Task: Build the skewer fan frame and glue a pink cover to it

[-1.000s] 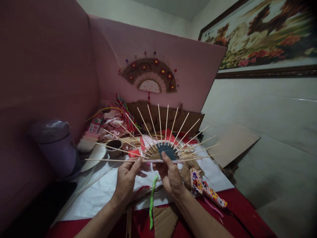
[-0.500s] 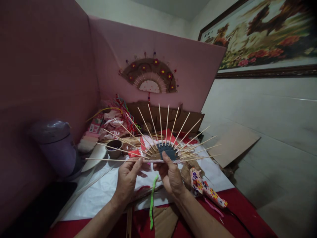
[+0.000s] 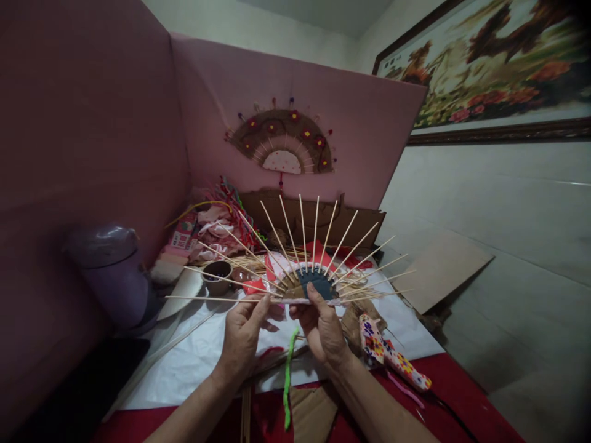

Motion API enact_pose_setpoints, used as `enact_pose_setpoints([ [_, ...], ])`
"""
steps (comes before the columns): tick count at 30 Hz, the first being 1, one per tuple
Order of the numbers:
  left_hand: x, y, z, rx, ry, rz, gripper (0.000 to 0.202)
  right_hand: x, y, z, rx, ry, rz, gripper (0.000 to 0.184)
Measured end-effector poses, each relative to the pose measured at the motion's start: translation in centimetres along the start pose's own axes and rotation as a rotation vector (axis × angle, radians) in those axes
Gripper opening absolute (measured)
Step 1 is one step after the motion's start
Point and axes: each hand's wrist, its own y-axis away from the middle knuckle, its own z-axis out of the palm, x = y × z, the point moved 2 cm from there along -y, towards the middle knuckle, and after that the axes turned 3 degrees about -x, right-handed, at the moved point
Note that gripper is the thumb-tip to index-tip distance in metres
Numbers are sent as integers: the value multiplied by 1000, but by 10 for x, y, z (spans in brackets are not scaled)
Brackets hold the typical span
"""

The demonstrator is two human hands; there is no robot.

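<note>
Between my hands I see a half-round fan frame (image 3: 318, 285), with brown cardboard and dark blue showing on its face and thin wooden sticks spreading out from its curved edge. My left hand (image 3: 244, 329) pinches the left end of its straight lower edge, by the lowest stick. With the thumb on the blue part and the fingers underneath, my right hand (image 3: 321, 329) grips the middle of that edge. Below the hands lies a bright green pipe cleaner (image 3: 289, 381). A flower-patterned glue gun (image 3: 392, 357) rests just right of my right hand.
A finished fan (image 3: 281, 138) hangs on the pink board (image 3: 369, 129). At the left stand a lilac lidded container (image 3: 113, 277) and a small cup (image 3: 217, 277). Craft scraps (image 3: 212, 224) are heaped behind them. Cardboard pieces (image 3: 311, 412) lie in front, on the red cloth (image 3: 462, 381).
The whole view has shifted slightly, with the scene sitting a little further right. Both hands keep the same hold on the fan frame.
</note>
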Motion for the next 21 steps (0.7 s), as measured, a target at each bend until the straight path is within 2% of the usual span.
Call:
enact_pose_setpoints([
  [4,-1,0,-1,8,-11,6,25,0,0,0,17,-5,-15,15],
  [9,-1,0,-1,11,-16,4,23,1,-1,0,13,30,1,21],
  [21,2,0,0,14,-22,-3,23,1,0,-1,41,4,3,14],
])
